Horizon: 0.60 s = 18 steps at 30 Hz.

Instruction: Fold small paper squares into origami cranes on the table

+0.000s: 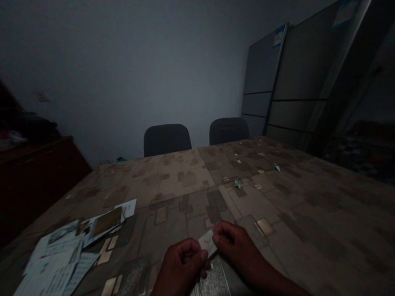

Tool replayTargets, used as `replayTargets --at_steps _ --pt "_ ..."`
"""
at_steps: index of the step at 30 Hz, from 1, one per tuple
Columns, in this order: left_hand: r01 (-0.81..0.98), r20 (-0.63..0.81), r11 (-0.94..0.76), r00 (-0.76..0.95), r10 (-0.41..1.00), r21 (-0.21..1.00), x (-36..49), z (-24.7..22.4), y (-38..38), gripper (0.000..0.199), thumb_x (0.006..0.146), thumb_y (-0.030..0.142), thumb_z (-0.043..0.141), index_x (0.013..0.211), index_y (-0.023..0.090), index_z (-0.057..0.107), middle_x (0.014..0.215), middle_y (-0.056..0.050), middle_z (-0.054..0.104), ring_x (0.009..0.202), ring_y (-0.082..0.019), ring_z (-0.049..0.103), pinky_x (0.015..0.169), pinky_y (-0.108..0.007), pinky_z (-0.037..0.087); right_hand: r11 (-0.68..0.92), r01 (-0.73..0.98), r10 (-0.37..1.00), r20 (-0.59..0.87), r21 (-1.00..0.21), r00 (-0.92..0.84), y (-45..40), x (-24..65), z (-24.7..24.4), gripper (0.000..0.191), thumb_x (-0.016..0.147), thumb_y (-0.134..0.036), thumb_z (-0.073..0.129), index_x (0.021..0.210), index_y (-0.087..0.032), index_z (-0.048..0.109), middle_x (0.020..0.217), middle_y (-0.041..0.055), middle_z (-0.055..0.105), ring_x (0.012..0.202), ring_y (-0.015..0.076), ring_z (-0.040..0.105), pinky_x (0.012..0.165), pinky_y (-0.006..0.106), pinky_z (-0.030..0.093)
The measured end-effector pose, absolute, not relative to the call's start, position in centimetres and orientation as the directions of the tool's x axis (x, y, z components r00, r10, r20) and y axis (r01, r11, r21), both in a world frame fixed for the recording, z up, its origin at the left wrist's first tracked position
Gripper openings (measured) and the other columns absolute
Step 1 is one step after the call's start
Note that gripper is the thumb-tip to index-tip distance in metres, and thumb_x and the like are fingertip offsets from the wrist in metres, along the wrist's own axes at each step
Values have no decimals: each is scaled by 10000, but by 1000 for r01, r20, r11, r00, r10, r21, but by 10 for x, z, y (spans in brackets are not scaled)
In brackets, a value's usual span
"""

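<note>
A small white piece of paper (206, 241) is held between my two hands, just above the near edge of the table. My left hand (184, 263) pinches its left side between thumb and fingers. On the other side, my right hand (236, 246) grips the upper right edge with curled fingers. Faint reddish marks show on the paper, which seems folded, though its exact shape is partly hidden by my fingers. Beneath my hands lies a speckled grey patch (216, 281) with a pale border; I cannot tell whether it is an object or part of the tablecloth pattern.
Printed papers (52, 259) and a brown-faced card (108, 222) lie at the left on the patterned table (185, 213). A small folded green paper (237, 183) and a folded pale paper (277, 167) stand farther right. Two dark chairs (167, 139) are behind the table; cabinet panels (262, 78) stand right.
</note>
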State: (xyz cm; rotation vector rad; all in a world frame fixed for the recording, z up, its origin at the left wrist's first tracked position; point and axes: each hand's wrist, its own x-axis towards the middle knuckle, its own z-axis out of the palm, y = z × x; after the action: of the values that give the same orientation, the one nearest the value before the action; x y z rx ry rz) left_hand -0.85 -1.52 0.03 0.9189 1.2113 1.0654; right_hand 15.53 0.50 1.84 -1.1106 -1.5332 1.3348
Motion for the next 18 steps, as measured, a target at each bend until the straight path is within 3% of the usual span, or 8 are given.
replayTargets --at_steps 9,18 --pt "-171 -290 281 -33 956 944 -4 -2 -18 353 552 385 825 554 153 559 455 -6 640 379 -88 513 406 -177 306 98 132 941 49 -986 -335 2 156 9 184 785 -290 580 677 -185 475 602 -56 402 589 123 386 549 243 306" --pt "-103 -246 241 -33 969 965 -3 4 -20 335 586 372 799 531 159 546 459 -8 630 387 -91 508 398 -181 303 107 69 930 75 -992 -361 4 155 7 185 829 -308 514 703 -174 496 652 -32 440 645 142 444 605 253 347"
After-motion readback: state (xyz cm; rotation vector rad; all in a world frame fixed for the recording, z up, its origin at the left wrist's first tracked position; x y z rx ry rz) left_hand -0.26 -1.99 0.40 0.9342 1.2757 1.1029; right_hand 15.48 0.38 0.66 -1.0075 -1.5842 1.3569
